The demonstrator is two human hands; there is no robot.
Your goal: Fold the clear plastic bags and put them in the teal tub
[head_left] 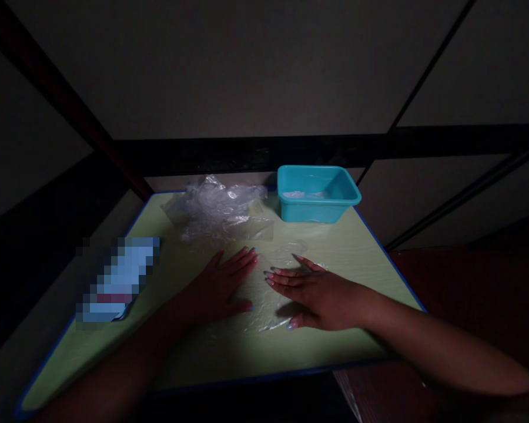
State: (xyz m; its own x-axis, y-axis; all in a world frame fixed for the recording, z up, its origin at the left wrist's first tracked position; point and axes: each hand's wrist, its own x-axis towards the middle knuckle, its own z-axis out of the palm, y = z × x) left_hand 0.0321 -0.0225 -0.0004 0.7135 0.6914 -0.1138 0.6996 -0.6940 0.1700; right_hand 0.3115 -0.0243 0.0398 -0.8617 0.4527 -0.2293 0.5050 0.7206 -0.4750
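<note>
A clear plastic bag (264,299) lies flat on the table, its creases catching the light between my two hands. My left hand (223,285) rests palm down on its left side, fingers stretched out and thumb apart. Over its right side my right hand (315,294) is also palm down, fingers extended toward the left hand and thumb spread. Neither hand grips anything. Just beyond the fingertips sits a crumpled heap of clear plastic bags (220,202). Much of the flat bag's outline is too faint to make out.
The pale table (229,364) has a blue edge. A turquoise bin (315,208) with something white inside stands at the back right. At the left lies a phone-like object (123,279), blurred by pixels. A wall (247,70) rises behind the table.
</note>
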